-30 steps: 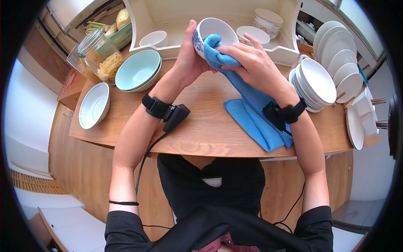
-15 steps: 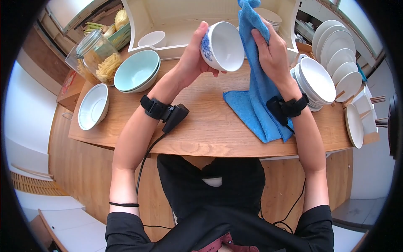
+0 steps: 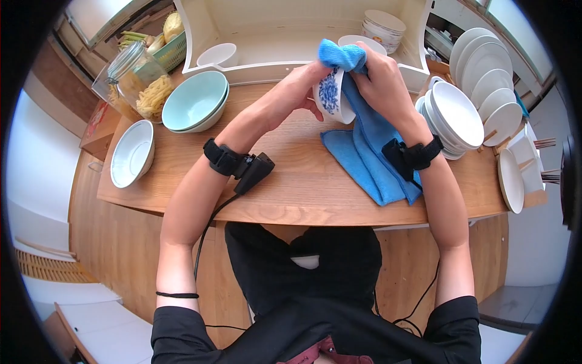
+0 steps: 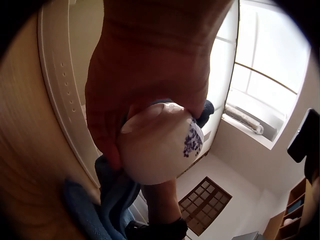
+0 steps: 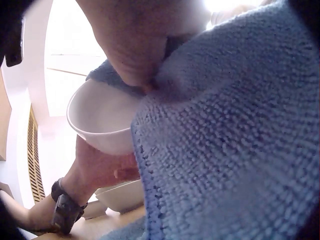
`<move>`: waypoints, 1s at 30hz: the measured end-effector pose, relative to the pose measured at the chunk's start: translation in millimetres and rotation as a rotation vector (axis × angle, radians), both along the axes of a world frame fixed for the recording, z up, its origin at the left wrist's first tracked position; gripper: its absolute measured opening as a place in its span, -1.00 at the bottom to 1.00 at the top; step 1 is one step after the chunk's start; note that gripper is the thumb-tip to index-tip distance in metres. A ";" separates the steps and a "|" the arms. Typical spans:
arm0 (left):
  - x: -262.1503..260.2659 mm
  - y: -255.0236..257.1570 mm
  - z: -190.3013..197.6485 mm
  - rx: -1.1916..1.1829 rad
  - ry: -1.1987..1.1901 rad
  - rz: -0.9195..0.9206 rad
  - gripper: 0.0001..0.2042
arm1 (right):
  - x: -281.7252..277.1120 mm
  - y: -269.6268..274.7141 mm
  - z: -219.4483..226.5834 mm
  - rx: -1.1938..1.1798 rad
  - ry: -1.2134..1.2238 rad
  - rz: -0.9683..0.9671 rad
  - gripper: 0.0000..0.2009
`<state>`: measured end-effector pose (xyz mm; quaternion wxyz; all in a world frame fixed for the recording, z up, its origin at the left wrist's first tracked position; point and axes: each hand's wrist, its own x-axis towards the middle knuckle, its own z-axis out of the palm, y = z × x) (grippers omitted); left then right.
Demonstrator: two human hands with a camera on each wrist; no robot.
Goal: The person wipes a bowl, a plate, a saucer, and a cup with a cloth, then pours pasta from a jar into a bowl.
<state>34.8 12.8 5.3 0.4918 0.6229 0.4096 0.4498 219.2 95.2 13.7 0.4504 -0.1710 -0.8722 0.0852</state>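
A white bowl with a blue floral pattern [image 3: 329, 97] is held up over the table, tilted with its mouth facing right. My left hand [image 3: 298, 91] grips it from the left; in the left wrist view, thumb and fingers spread round the bowl's plain white side [image 4: 157, 155]. My right hand [image 3: 387, 82] clutches a blue cloth [image 3: 342, 56], bunched over the bowl's upper rim. The cloth's long tail hangs down and lies folded on the tabletop. In the right wrist view the cloth [image 5: 235, 130] covers part of the bowl's white inside [image 5: 100, 112].
On the left stand a white bowl [image 3: 133, 155], nested pale-green bowls [image 3: 194, 100] and a pasta jar [image 3: 130, 79]. A cream shelf unit [image 3: 260, 74] with white bowls is behind. Stacked bowls [image 3: 458, 115] and a rack of upright plates [image 3: 485, 67] occupy the right.
The right hand first drew the cloth out of the bowl, up and right, then brought it back onto the rim. The left hand has turned the bowl, so its patterned outside faces the head camera.
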 end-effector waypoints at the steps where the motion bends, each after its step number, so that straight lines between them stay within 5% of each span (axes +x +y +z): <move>1: -1.2 0.8 1.2 0.017 0.008 -0.024 -0.38 | 0.5 1.8 -1.1 -0.022 -0.011 -0.028 -0.78; 15: 1.5 2.8 6.1 0.201 -0.046 0.212 -0.21 | 2.8 5.9 3.8 -0.119 0.119 -0.227 -0.78; 22: 1.8 2.2 4.5 0.305 0.083 0.152 -0.11 | -3.2 6.5 -6.0 -0.339 0.104 0.076 -0.79; 25: 4.1 0.5 5.3 0.294 0.025 0.136 -0.09 | 1.0 -2.3 -1.0 -0.574 0.039 0.243 -0.68; 27: 4.5 1.8 5.7 0.341 0.030 0.136 -0.08 | 0.0 -12.0 0.2 -1.009 0.329 0.392 -0.72; 30: 5.2 3.1 4.9 0.409 0.021 0.127 -0.07 | 4.1 -8.0 1.1 -1.179 0.402 0.560 -0.69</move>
